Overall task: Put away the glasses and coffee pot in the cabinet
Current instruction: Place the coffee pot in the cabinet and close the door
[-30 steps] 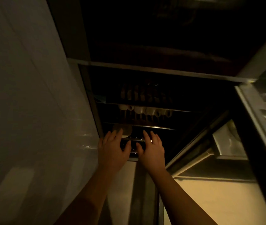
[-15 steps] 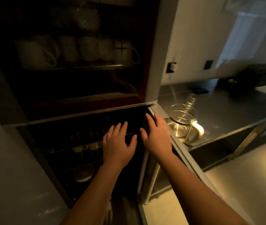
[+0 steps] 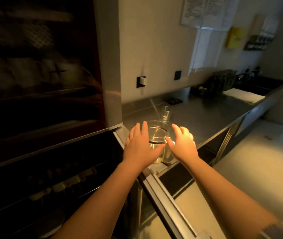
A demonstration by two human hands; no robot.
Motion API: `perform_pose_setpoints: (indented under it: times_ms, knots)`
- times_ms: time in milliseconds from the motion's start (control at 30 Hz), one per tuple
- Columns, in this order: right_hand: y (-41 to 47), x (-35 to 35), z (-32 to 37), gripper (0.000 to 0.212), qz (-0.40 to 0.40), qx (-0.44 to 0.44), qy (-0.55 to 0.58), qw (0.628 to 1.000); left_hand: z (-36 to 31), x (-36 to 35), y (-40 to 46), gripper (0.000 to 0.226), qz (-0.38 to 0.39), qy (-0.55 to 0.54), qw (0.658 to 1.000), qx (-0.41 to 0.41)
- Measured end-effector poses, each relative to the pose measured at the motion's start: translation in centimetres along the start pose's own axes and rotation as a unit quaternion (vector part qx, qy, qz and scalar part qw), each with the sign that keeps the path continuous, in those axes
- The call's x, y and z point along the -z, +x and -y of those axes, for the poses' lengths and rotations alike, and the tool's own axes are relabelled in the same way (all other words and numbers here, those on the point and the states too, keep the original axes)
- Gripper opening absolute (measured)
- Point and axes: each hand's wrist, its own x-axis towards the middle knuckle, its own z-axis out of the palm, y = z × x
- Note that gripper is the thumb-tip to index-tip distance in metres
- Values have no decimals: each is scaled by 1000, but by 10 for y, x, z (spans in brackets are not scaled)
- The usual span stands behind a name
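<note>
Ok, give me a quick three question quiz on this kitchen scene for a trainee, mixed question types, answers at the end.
1. True or false: the coffee pot stands inside the cabinet.
2. What stands just behind the pot on the steel counter?
A) a drinking glass
B) a plate
C) a kettle
3. Fill in: the left hand and right hand are both ____, one on each side of the pot.

Key: 1 false; 2 A, the glass; 3 open.

You see a clear glass coffee pot (image 3: 156, 137) with a dark band, a clear glass (image 3: 165, 114), grey steel counter (image 3: 215, 116), off-white wall (image 3: 154, 40), black wall sockets (image 3: 140, 81), a yellow wall paper (image 3: 234, 37), and white cups (image 3: 25, 73) in the dark cabinet (image 3: 42, 118).
</note>
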Motion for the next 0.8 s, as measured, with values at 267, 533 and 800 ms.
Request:
perform_pose_setpoints:
  times_ms: [267, 533, 800]
  knots:
    - [59, -42, -57, 66, 72, -52, 25, 996, -16, -56, 92, 116, 106, 34, 991, 80]
    - [89, -87, -77, 69, 132, -70, 28, 988, 10, -95, 133, 131, 191, 90, 956, 203]
    - [97, -105, -80, 42, 123, -121, 92, 981, 7, -122, 150, 134, 121, -44, 949, 289]
